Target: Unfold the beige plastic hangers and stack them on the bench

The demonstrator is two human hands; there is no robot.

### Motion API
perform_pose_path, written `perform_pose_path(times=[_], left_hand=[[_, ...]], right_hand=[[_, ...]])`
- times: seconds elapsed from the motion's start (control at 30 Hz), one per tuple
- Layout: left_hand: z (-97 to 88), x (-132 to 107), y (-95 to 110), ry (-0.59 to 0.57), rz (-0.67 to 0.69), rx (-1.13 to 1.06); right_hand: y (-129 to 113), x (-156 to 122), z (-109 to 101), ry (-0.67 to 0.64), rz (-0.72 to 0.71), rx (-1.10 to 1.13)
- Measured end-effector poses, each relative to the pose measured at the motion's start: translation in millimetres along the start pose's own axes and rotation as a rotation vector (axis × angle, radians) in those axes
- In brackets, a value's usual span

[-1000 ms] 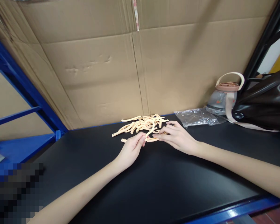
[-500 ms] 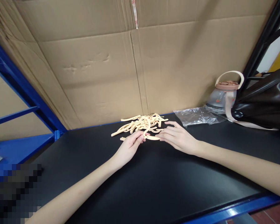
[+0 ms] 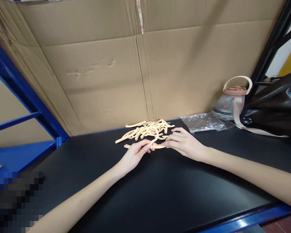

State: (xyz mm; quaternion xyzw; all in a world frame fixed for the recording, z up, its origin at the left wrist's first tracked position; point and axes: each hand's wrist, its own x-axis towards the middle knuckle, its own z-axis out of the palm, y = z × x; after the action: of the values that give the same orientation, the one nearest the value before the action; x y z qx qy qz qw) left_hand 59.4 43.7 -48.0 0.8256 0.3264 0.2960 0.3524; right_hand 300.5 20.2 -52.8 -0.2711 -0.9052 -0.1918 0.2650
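Gripping one strip (image 3: 157,146), left hand (image 3: 133,155) meets right hand (image 3: 185,145) near clear bag (image 3: 205,122).

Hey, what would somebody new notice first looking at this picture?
Two bare hands meet mid-table: the left hand pinches a curved beige piece and the right hand touches its other end. Just behind them lies a loose pile of similar beige strips on the black table, with a tall cardboard wall behind.
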Motion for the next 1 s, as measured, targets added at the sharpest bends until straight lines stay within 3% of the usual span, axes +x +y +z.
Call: perform_pose_path(times=[0.4, 0.8, 1.0], left_hand=[[1.3, -2.2, 2.4, 0.006, -0.002, 0.004], [4.6, -4.2, 1.5, -0.098, 0.016, 0.071], [2.7, -3.5, 3.0, -0.052, -0.006, 0.01]], right_hand=[[-1.4, 4.3, -7.9, -0.042, 0.068, 0.108], [-9.2, 3.5, -4.4, -0.093, 0.06, 0.191], [-6.2, 4.9, -7.9, -0.093, 0.073, 0.152]])
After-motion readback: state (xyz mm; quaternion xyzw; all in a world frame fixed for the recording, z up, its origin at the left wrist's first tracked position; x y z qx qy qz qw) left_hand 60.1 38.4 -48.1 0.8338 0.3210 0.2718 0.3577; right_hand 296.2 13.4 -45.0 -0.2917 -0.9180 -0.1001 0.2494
